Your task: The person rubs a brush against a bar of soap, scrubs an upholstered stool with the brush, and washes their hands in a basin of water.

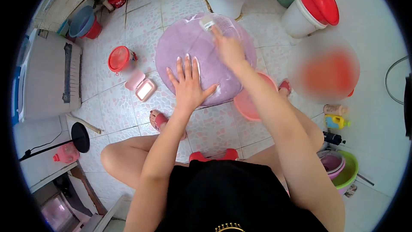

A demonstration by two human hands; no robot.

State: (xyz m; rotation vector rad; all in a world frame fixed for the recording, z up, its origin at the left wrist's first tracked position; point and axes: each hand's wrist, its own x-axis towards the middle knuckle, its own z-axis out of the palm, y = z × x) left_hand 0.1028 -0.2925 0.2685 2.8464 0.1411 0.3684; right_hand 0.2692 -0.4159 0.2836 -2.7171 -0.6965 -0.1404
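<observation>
A large round purple cushion lies on the tiled floor, with white suds along its far edge and near my left thumb. My left hand presses flat on the near part of it, fingers spread and tipped with foam. In my right hand is a pale scrubbing brush, held against the cushion's far side. Motion blurs the brush slightly, and its bristles are hidden. Partly under my right forearm, a pink basin stands beside the cushion.
Left of the cushion are an open pink soap box and a small red-lidded bucket. A toilet stands beyond it. At right are a white bucket, bottles and a green basin. A washing machine is far left.
</observation>
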